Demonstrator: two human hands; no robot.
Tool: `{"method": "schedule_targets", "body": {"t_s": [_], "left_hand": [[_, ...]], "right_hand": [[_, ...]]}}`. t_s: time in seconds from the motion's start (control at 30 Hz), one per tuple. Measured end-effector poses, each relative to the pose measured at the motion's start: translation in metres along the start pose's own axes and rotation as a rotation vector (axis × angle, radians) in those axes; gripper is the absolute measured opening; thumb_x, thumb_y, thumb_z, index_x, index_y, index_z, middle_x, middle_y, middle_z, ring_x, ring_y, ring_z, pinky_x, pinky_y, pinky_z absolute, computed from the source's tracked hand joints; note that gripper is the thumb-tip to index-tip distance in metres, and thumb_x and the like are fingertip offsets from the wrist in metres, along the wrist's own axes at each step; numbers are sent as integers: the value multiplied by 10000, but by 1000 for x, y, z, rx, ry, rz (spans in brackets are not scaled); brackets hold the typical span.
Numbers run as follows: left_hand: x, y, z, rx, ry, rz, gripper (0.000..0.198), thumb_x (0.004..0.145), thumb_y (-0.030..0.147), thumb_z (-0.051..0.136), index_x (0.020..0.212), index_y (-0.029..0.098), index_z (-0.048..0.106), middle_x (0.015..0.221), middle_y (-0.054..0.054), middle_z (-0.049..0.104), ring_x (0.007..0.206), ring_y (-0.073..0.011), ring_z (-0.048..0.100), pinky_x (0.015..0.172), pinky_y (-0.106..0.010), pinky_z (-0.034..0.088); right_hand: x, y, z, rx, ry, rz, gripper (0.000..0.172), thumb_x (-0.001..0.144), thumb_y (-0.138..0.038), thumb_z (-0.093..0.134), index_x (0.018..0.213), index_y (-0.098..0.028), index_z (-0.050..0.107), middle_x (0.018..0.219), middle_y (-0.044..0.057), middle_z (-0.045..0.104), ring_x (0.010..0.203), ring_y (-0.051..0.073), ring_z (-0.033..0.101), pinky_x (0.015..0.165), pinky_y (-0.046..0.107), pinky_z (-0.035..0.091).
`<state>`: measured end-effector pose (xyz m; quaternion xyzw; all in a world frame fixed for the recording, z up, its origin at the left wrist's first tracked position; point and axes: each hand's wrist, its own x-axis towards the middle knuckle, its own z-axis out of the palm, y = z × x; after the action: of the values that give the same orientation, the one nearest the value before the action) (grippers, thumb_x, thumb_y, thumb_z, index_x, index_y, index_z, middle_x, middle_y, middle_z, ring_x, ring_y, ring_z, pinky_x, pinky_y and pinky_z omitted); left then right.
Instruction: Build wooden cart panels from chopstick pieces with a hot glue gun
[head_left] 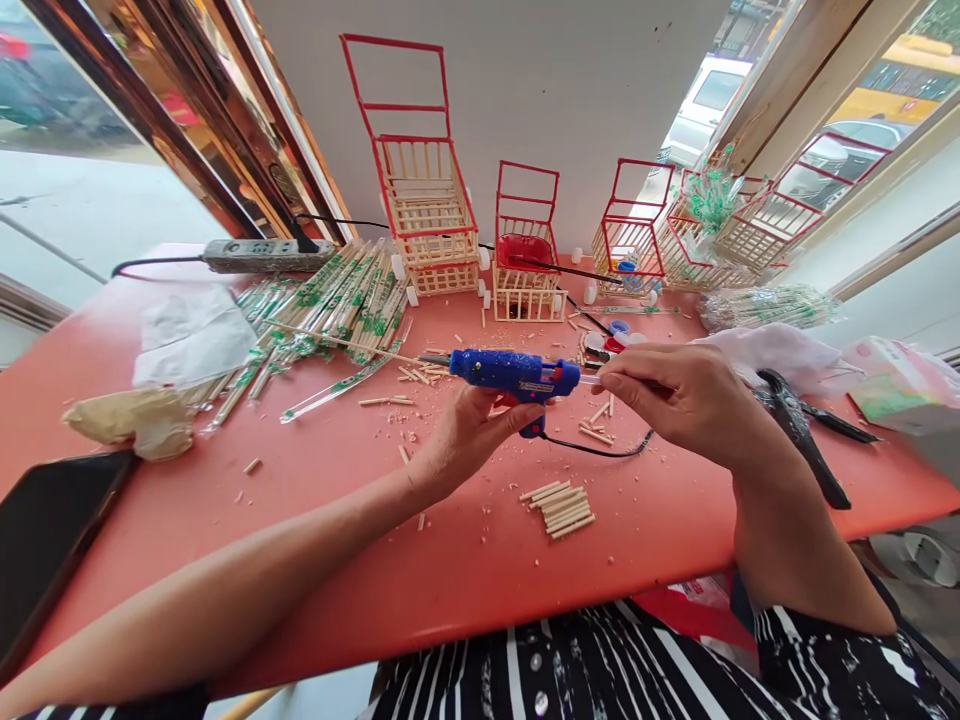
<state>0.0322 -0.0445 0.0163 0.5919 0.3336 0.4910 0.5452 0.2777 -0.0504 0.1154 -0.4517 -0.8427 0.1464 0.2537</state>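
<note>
My left hand (pixel 469 440) is wrapped round a blue hot glue gun (pixel 510 372) from below, its nozzle pointing left over the middle of the table. At the gun's back end my right hand (pixel 667 395) pinches a thin clear glue stick (pixel 590 379), which reaches into the rear opening. A long thin wooden stick (pixel 345 343) runs up to near the nozzle; whether it touches is unclear. Below the gun lies a bundle of short cut wooden sticks (pixel 561 510), side by side on the red table (pixel 450 570).
Small carts of wooden sticks with red frames (pixel 427 200) stand at the back. Wrapped chopsticks (pixel 345 290) and a power strip (pixel 262 255) lie at left, a phone (pixel 60 540) at front left. Black-handled pliers (pixel 806 440) and a tissue pack (pixel 900 380) lie at right.
</note>
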Motion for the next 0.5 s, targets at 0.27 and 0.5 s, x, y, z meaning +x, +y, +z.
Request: {"method": "schedule_targets", "body": {"t_s": [0.27, 0.5], "left_hand": [[1, 1, -1, 6, 12, -17, 411, 820, 544, 885, 940, 159, 800, 893, -85, 837, 788, -231, 750, 718, -345, 631], [0, -3, 1, -16, 12, 7, 366, 825, 471, 878, 981, 147, 810, 907, -86, 830, 786, -222, 747, 703, -340, 642]], "right_hand": [[6, 6, 2, 82, -105, 36, 435, 1102, -464, 568, 823, -219, 794, 638, 3, 646, 576, 121, 526, 602, 308, 362], [10, 14, 2, 190, -160, 85, 449, 1055, -586, 618, 901, -185, 750, 657, -23, 537, 585, 108, 437, 556, 284, 328]]}}
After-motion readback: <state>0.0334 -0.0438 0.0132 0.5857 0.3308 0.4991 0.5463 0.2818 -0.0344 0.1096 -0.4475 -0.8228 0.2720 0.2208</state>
